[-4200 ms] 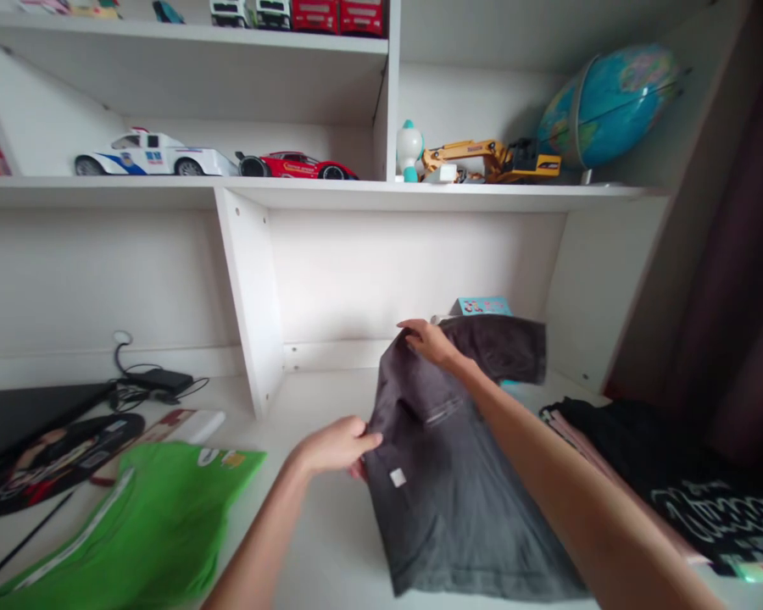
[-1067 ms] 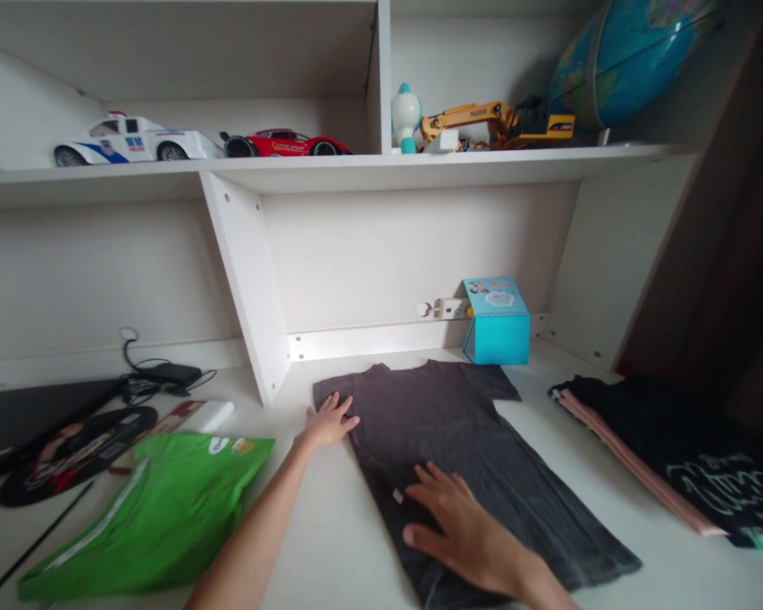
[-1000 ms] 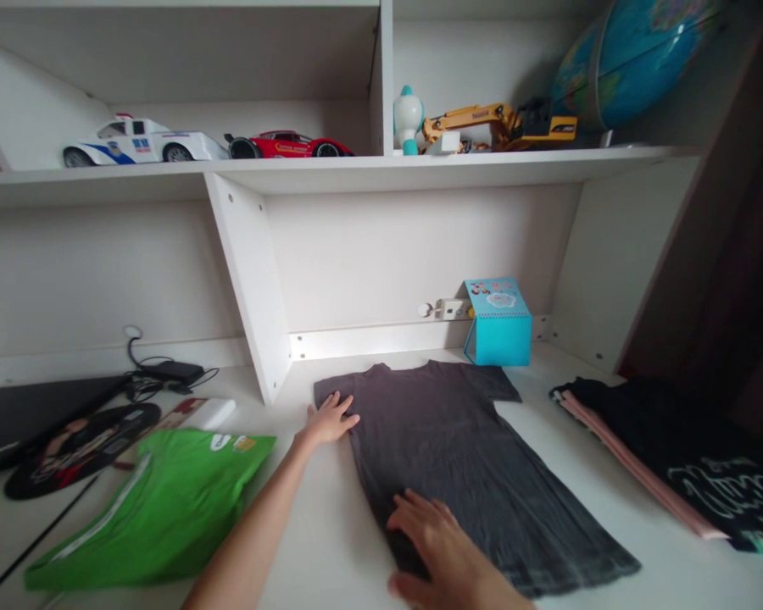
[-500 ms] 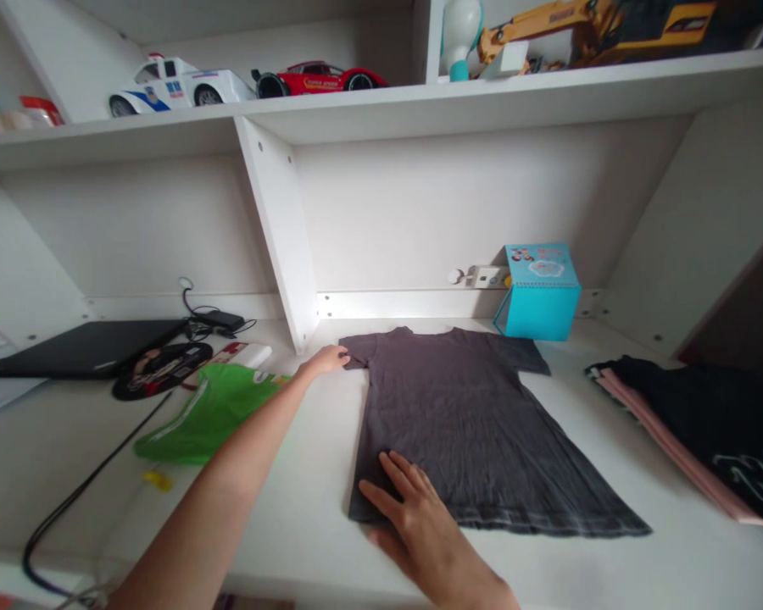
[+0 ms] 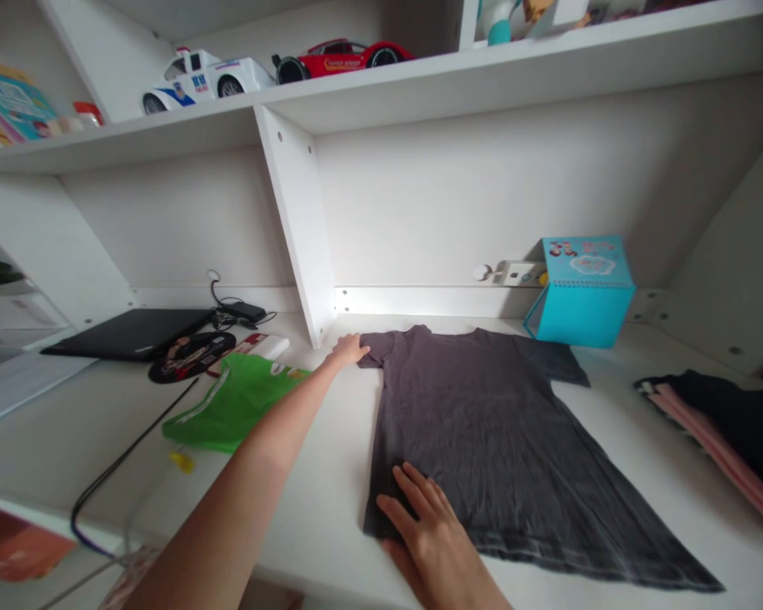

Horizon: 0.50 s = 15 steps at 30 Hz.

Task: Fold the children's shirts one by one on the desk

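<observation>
A dark grey T-shirt point(image 5: 470, 424) lies spread out on the white desk, its neck toward the back wall and its hem toward me. At the end of its left sleeve, my left hand point(image 5: 348, 349) is closed with the sleeve's edge between thumb and fingers. My right hand point(image 5: 429, 525) rests palm down near the shirt's lower left corner, fingers stretched out over the fabric. Left of the shirt, partly behind my left forearm, is a green garment point(image 5: 232, 402).
A black laptop point(image 5: 130, 332), a round dark disc point(image 5: 191, 356) and a black adapter point(image 5: 245, 311) occupy the left. A blue desk calendar point(image 5: 585, 296) stands at the back right, near folded clothes point(image 5: 725, 432). Toy cars point(image 5: 343, 61) sit on the shelf above.
The view has turned a little, so the desk and shirt appear farther right. Both hands stay at about the same spots on the shirt.
</observation>
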### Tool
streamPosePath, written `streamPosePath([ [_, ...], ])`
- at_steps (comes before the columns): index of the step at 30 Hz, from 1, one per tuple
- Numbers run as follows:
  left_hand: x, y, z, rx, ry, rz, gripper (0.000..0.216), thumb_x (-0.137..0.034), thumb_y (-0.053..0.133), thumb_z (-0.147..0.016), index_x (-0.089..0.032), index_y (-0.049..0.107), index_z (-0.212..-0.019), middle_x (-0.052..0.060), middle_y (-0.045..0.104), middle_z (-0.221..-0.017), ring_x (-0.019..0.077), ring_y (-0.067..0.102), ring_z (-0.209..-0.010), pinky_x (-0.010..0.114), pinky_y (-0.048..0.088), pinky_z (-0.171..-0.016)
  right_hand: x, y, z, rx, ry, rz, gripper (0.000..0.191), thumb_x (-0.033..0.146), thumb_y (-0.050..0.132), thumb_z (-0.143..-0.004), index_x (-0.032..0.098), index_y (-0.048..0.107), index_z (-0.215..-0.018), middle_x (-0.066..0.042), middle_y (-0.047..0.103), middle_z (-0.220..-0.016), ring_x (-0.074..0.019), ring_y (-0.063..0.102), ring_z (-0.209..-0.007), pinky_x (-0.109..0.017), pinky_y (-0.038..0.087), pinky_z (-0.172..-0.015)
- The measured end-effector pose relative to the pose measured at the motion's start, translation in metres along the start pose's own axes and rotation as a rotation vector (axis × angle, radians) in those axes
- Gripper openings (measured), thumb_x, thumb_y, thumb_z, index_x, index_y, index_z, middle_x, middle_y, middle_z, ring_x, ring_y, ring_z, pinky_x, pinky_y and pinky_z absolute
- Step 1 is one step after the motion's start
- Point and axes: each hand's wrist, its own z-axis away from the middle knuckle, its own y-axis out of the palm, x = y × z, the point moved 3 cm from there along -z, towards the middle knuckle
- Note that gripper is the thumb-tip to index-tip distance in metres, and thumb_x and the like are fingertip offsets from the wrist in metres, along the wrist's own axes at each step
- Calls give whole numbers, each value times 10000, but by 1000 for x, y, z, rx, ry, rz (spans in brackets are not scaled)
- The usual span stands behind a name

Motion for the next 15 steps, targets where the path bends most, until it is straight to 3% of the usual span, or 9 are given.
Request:
streamPosePath([
  [3, -2, 1, -6, -39, -79, 6, 519, -460, 547, -767, -138, 505, -1172, 204, 492, -1248, 357, 441, -1158, 439, 391, -874, 3, 7, -2, -208, -44, 42, 298, 269, 756, -638, 235, 643, -911, -138, 628, -1100, -323, 566, -1040, -444, 531, -774],
  [7, -4, 1, -17, -44, -74, 58, 589, -464, 596, -727, -214, 453, -1241, 155, 408, -1349, 378, 315, -1245, 502, 337, -910, 10, 14, -10, -429, -48, 112, 292, 189, 821, -520, 202, 594, -702, -94, 671, -924, -276, 632, -851, -381, 551, -681],
  [12, 4, -9, -35, 31, -41, 174, 360, -348, 708, -612, -215, 644, -940, 78, 617, -1111, 310, 477, -1125, 352, 391, -870, 9, 10, -13, -358, -30, -12, 283, 140, 782, -533, 204, 541, -667, 0, 602, -748, -184, 588, -671, -258, 515, -548],
  [15, 16, -20, -37, 89, -47, 280, 296, -293, 752, -534, -193, 654, -795, 37, 677, -901, 260, 572, -985, 266, 434, -775, 2, -2, -8, -289, -3, -159, 202, 87, 664, -633, 211, 531, -722, 9, 573, -768, -161, 567, -715, -224, 497, -608],
])
